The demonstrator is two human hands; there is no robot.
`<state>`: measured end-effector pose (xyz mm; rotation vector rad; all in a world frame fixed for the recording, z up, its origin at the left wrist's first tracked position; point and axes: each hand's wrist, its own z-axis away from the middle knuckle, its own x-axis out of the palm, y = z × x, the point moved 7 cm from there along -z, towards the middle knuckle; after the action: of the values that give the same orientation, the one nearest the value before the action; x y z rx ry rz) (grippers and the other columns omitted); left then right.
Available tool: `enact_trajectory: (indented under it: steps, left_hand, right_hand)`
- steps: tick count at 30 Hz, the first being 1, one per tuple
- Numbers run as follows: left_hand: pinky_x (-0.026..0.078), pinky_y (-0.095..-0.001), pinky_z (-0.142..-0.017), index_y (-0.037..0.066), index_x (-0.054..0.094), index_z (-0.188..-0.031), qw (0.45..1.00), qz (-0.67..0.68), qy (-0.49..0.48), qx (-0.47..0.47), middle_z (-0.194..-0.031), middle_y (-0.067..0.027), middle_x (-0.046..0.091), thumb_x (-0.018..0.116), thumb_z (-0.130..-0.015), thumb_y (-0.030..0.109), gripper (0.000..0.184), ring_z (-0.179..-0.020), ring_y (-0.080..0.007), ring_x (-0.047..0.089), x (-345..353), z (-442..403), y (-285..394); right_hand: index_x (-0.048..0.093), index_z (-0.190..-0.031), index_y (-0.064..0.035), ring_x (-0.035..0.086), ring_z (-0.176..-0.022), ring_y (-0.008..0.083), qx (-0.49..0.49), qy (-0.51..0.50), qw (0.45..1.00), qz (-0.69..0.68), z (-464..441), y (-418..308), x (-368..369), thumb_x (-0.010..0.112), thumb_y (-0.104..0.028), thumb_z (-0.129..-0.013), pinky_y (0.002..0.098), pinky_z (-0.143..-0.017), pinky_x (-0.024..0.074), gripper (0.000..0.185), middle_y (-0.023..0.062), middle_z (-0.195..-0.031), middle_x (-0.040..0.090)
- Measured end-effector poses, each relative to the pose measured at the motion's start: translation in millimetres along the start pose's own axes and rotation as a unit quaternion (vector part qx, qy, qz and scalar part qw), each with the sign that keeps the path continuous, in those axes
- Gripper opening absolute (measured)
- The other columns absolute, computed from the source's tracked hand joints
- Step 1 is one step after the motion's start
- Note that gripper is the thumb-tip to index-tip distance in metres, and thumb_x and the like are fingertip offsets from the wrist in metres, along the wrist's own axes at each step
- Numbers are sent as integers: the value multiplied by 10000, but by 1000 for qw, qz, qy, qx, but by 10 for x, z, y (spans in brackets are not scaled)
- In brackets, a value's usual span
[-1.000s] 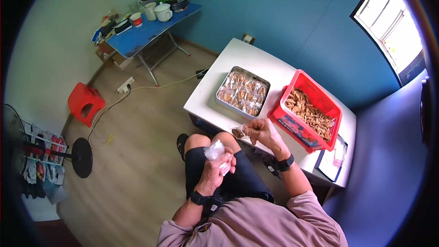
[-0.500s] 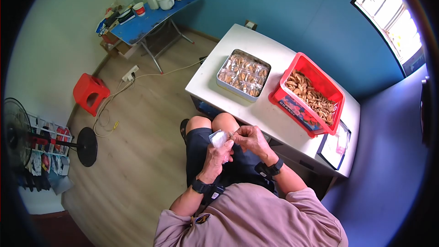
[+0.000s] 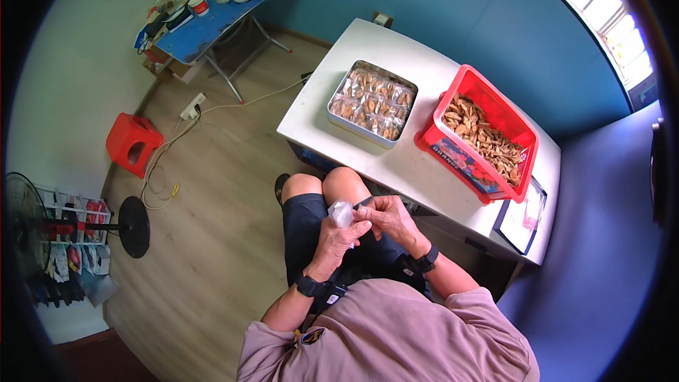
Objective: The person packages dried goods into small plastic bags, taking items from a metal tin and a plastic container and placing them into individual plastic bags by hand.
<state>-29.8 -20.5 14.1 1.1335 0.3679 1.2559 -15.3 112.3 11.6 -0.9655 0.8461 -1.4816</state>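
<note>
My left hand (image 3: 335, 242) is closed around several small clear plastic bags (image 3: 341, 213), whose shiny ends stick up past the fingers above my lap. Close against its thumb, my right hand (image 3: 387, 218) has thumb and fingertips pinched together. What lies between those fingertips is too small to make out. On the white table (image 3: 318, 110) beyond my knees stands a square metal tin (image 3: 366, 131) with rows of clear packets (image 3: 375, 102) holding brown dried slices. Beside it a red plastic basket (image 3: 453, 148) holds a heap of loose brown dried slices (image 3: 488, 134).
A framed sheet (image 3: 520, 223) lies at the table's right end. To the left are a red stool (image 3: 133, 143), a power strip (image 3: 192, 106) with trailing cable, and a black fan (image 3: 133, 226). A blue folding table (image 3: 191, 39) with cups stands by the far wall.
The plastic bags have shifted and look more bunched up in my left hand. My right fingertips remain beside the left thumb. The whole view has tilted slightly, moving the tables up and left.
</note>
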Motion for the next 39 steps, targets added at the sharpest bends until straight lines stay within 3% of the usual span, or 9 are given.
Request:
enact_trajectory:
  steps: [9, 11, 20, 27, 35, 39]
  left_hand:
    - [434, -199, -481, 27, 688, -897, 997, -55, 38, 24, -759, -2, 658, 707, -811, 151, 152, -582, -54, 563, -102, -34, 49]
    - [430, -199, -479, 22, 688, -895, 999, -11, 22, 21, -761, -9, 666, 692, -813, 177, 175, -565, -62, 567, -94, -29, 55]
    - [464, -214, -492, 25, 660, -911, 1000, -19, -21, 3, -747, -22, 625, 698, -803, 175, 189, -577, -77, 555, -84, 5, 22]
    - [499, -234, -480, 9, 647, -900, 996, 55, -56, -42, -743, -64, 637, 668, -807, 129, 153, -580, -121, 600, -52, 3, -22]
    - [499, -239, -485, 26, 641, -921, 988, 118, -62, -80, -738, -50, 624, 708, -816, 190, 206, -575, -106, 590, -8, -35, -223]
    - [493, -230, -489, 54, 626, -881, 997, 26, -53, -58, -708, -21, 589, 746, -815, 253, 242, -582, -93, 571, 58, 19, -95]
  right_hand:
    - [684, -899, 27, 533, -508, 80, 3, -25, 999, -44, 26, -7, 40, 651, -319, -927, 221, -462, 437, 349, 33, -682, 621]
    - [671, -921, 24, 539, -544, 75, -40, -55, 996, -54, 21, -23, 66, 640, -292, -938, 216, -477, 441, 317, 25, -713, 620]
    - [609, -837, 6, 524, -546, 68, -38, -30, 998, 45, 137, -134, 51, 627, -216, -935, 217, -485, 427, 243, 11, -691, 590]
    - [603, -850, -13, 556, -547, 75, -40, -19, 999, -18, 221, -100, -55, 617, -209, -937, 221, -488, 444, 214, 20, -713, 620]
    - [577, -873, -22, 570, -564, 68, -38, 37, 997, 51, 305, -104, -57, 634, -66, -872, 223, -479, 448, 72, 34, -728, 638]
    - [543, -971, -25, 567, -582, 63, -43, 26, 998, 30, 269, -62, -53, 661, -26, -828, 221, -484, 442, 186, 40, -750, 643]
